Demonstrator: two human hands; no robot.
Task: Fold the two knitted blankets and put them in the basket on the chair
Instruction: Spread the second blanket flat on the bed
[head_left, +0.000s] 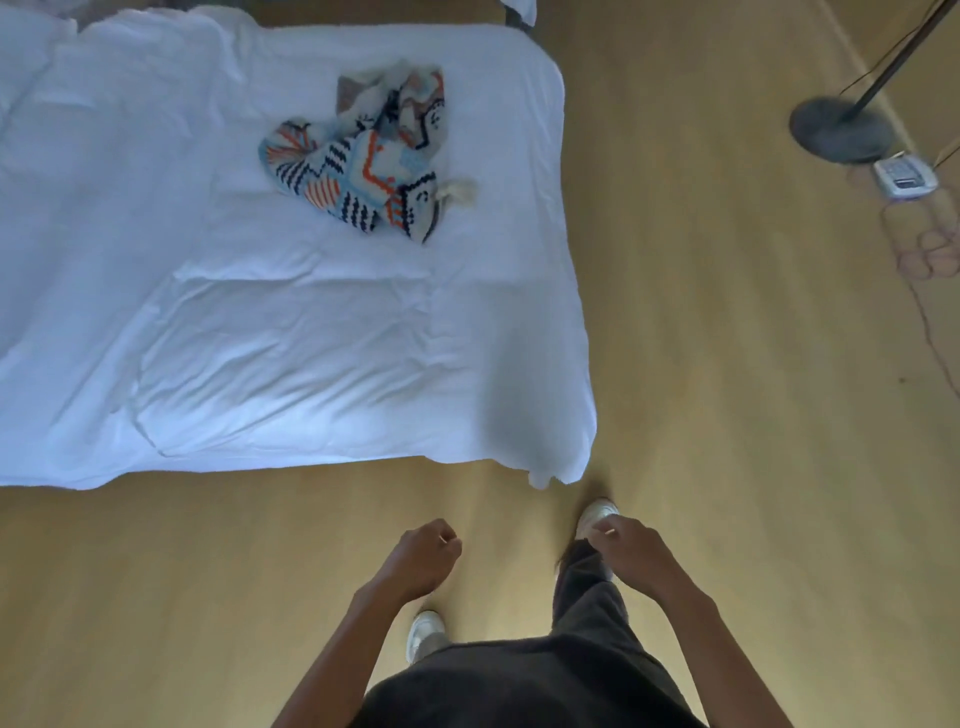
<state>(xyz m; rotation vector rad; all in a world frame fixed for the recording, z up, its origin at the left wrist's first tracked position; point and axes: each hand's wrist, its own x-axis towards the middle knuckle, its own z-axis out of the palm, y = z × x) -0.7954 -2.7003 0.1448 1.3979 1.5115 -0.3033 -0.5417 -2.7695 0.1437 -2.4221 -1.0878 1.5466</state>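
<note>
A crumpled knitted blanket (363, 161) with blue, orange, navy and white patterns lies in a heap on the white bed (234, 312), toward its far right side. A pale tassel sticks out at the heap's right edge. My left hand (423, 558) and my right hand (631, 553) hang in front of me over the floor, well short of the bed's near edge, fingers loosely curled and holding nothing. No basket or chair is in view, and I see only one blanket.
The bed's near right corner (561, 467) lies just ahead of my right foot. A floor lamp's round base (841, 130) stands at the far right, with a small white device (904, 179) and thin cords beside it. Wooden floor runs along the bed's right side.
</note>
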